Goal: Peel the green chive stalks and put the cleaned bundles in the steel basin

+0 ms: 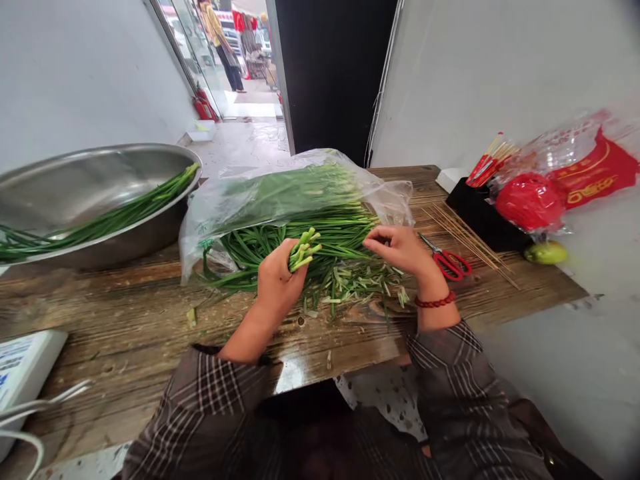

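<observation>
The left hand grasps a small bundle of green, pale-ended stalks above the wooden table. The right hand, fingers curled, seems empty near the far leafy green pile.

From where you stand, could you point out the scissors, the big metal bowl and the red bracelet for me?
Scissors (441,257): head view, on the red handles near the blades.
Metal bowl (75,183): head view, on the bare inner wall.
Red bracelet (435,303): head view, on the middle of its visible band.
</observation>
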`<act>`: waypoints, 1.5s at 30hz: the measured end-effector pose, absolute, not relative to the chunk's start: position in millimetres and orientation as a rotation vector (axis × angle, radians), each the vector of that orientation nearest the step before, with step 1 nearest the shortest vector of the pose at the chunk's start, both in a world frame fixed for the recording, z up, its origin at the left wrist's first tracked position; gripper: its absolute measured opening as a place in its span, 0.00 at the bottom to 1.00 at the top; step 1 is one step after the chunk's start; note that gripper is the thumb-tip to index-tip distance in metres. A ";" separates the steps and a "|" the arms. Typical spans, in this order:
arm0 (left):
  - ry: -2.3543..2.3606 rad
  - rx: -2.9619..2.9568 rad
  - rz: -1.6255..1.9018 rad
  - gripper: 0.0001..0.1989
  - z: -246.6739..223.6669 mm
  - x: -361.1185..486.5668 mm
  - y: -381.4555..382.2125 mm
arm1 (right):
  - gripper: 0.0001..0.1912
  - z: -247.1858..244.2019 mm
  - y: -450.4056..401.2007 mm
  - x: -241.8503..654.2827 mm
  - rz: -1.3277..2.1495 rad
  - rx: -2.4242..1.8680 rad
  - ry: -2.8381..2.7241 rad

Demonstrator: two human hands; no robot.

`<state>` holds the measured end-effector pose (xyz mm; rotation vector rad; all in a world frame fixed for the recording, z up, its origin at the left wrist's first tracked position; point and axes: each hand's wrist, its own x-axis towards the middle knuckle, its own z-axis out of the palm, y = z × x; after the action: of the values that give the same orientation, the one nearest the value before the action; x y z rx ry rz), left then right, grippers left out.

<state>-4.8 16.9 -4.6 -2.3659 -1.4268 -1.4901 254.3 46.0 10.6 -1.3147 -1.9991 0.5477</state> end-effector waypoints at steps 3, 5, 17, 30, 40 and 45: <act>-1.424 -2.361 -1.531 0.05 -2.0 -2.8 16.0 | 0.11 12.7 39.1 258.7 0.499 -1.402 -2.198; -1.400 -2.372 -1.558 0.05 -1.2 -1.8 15.4 | 0.10 12.0 36.2 261.4 0.450 -1.452 -2.277; -1.392 -2.429 -1.739 0.09 1.9 5.5 11.6 | 0.11 15.4 34.9 244.8 0.395 -1.099 -1.696; -1.544 -2.687 -1.442 0.08 -2.3 11.8 5.2 | 0.14 5.7 32.2 206.7 0.639 -0.926 -1.809; -1.558 -2.715 -1.521 0.08 -0.9 12.3 10.6 | 0.13 5.4 25.7 197.3 0.680 -0.867 -1.923; -1.612 -2.760 -1.432 0.04 -3.1 11.9 10.8 | 0.17 -0.3 25.0 195.6 0.573 -0.881 -1.939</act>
<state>11.9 10.8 -3.1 -2.7599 -1.6121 -1.4323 195.6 25.0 -0.3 -0.8807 -1.9393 0.5730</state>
